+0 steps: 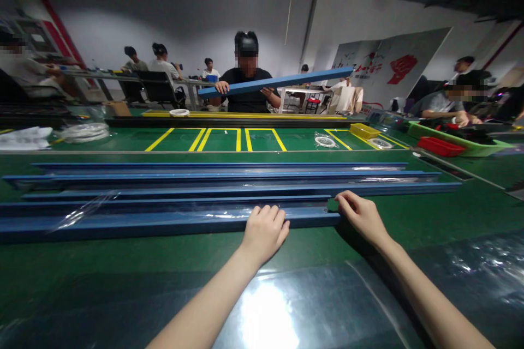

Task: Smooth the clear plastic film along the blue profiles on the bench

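the left hand point(266, 232) has its fingers curled over the near wall of the nearest blue channel point(184, 226), thumb on the outer side, so it is closed on that edge. the right hand point(362, 218) is at the channel's right end, thumb and forefinger drawn close together; whether they grip anything i cannot tell. a small green patch shows beside those fingertips, too unclear to name.

in the head view, a strip of clear film point(88, 210) lies slantwise across the left part of the nearest channel, whose left end runs out of sight. more blue channels point(286, 191) lie just beyond it, roughly parallel, glossy film showing inside. a clear plastic sheet point(196, 305) covers the near part of the green counter point(413, 212), under the forearms.

farther off are yellow tape lines point(239, 140), a bagged white coil point(325, 141), a yellow tray point(364, 131), and a red tray point(440, 146) against a light green bin point(487, 147). across the counter a co-worker point(245, 76) holds up another blue channel point(282, 82) at a tilt.

the nearest channel lies flat, under the left hand's fingers and reaching to the right hand.
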